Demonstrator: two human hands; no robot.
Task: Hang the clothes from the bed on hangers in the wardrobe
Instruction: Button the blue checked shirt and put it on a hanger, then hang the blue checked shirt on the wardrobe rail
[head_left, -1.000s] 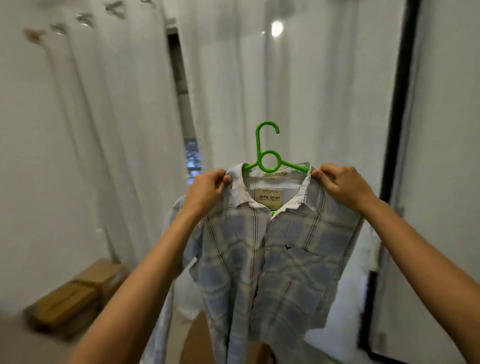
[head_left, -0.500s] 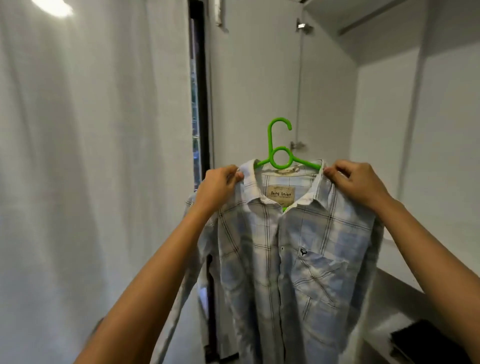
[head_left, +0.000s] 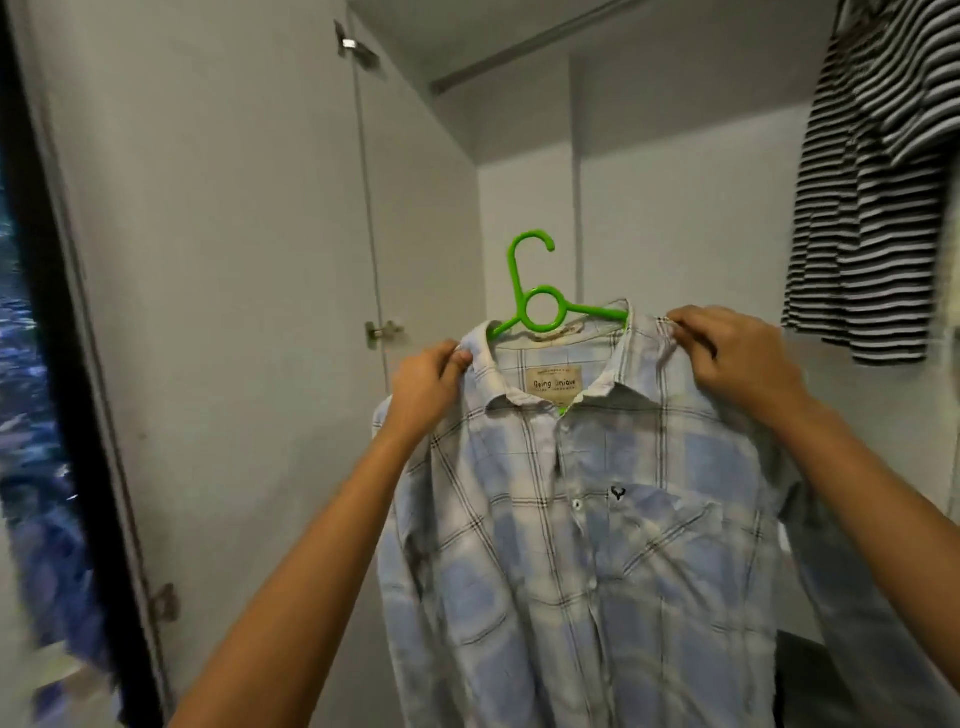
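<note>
A pale blue and white plaid shirt (head_left: 582, 545) hangs on a bright green plastic hanger (head_left: 537, 291), held up in front of the open wardrobe. My left hand (head_left: 426, 389) pinches the shirt's left shoulder by the collar. My right hand (head_left: 743, 358) grips the right shoulder by the collar. The hanger's hook stands free above the collar, below the wardrobe rail (head_left: 530, 49). Most of the hanger's arms are hidden inside the shirt.
A black and white striped garment (head_left: 872, 182) hangs at the upper right inside the wardrobe. The white wardrobe door (head_left: 223, 312) stands open on the left, with a dark frame (head_left: 67, 364) beyond it. A dark item (head_left: 815, 680) lies low on the right.
The view has swung right from the white curtains to the wardrobe interior. Both hands keep the same hold on the shirt, now carried closer to the wardrobe; the striped garment has come into view.
</note>
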